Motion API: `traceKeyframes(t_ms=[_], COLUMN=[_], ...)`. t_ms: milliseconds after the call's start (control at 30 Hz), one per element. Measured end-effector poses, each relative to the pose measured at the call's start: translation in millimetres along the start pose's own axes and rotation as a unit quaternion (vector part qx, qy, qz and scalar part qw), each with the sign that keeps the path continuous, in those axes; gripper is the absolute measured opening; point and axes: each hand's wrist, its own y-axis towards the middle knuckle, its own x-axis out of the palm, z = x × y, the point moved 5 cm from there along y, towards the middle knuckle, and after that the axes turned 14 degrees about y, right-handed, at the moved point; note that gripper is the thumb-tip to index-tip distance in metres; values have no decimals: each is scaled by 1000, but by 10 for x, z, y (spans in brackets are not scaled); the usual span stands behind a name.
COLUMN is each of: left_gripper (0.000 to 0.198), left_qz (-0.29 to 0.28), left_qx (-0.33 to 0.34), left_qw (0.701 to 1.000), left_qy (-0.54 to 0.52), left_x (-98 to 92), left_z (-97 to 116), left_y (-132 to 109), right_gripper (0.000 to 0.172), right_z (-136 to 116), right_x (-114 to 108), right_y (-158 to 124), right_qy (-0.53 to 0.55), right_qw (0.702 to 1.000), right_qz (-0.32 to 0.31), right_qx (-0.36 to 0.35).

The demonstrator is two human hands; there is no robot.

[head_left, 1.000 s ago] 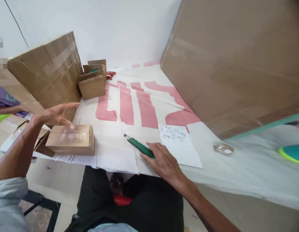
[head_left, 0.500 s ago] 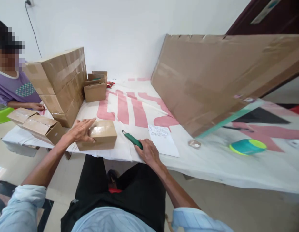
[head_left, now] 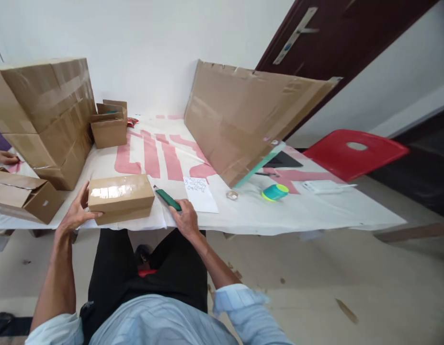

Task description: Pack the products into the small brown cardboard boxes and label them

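Note:
A small cardboard box [head_left: 123, 196] with clear tape across its top lies at the table's front edge. My left hand [head_left: 77, 211] grips its left end, thumb on the front face and fingers behind. My right hand [head_left: 186, 218] is closed around a green utility knife [head_left: 167, 199], whose tip points up and left, just right of the box. A white sheet with drawn loops [head_left: 202, 195] lies right of the knife, close to that hand.
Stacked cardboard boxes [head_left: 45, 110] and an open-flapped box [head_left: 26, 196] stand left; another person's hand [head_left: 4, 157] shows there. A large cardboard panel [head_left: 239, 115] leans at the back. A teal-and-yellow tape roll [head_left: 275, 192] and a red chair [head_left: 354, 153] are right.
The view has turned right, bringing the red chair into sight. My left hand has moved from the top of the box to its left end. The knife stays in my right hand.

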Motion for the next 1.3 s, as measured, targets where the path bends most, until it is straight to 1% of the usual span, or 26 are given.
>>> traceKeyframes(t_ms=[67,167,267,367,467,533,633,700,767,867,933,1000,1067,1200,1300], left_gripper=[153,149,144,138,135,135,135,132,130,128,128,126,123,119,119], left_qz=[28,77,102,117,133,140,140,138,137,140,144,147,154,169,170], left_qx=[-3,-15,-27,-39,-50,-54,-57,-60,-63,-65,-64,-62,-60,-55,-54], left_qw=[999,996,993,992,989,988,987,987,987,986,985,985,984,980,979], left_qy=[-17,-42,-43,-34,-35,-41,-51,-54,-53,-57,-65,-70,-74,-88,-96], left_x=[42,22,-33,-81,-92,-78,-47,-34,-28,-28,-27,-23,-20,-15,-13], left_z=[-6,-23,-16,16,42,44,28,16,13,25,35,33,21,-18,-34], left_y=[-2,-59,-150,-227,-266,-276,-284,-290,-295,-299,-302,-305,-307,-305,-302], right_gripper=[24,30,32,33,37,39,43,42,37,28,24,20,20,23,18], right_z=[-99,-193,-196,-84,116,245,343,322,243,110,74,79,100,149,159], right_x=[102,206,149,-45,-262,-349,-366,-333,-290,-207,-145,-93,-56,-11,17], right_y=[-134,-301,-365,-360,-339,-327,-310,-282,-233,-149,-110,-91,-93,-118,-113], right_qy=[-17,-40,-1,55,98,155,243,260,233,136,69,20,-8,-30,-36], right_qw=[999,997,999,998,992,978,951,948,963,989,993,993,992,993,994], right_qz=[-31,-64,-43,14,74,97,100,79,39,-43,-91,-119,-128,-114,-103], right_qx=[-6,-11,-20,-14,43,99,163,166,127,43,14,5,-1,-9,-14])
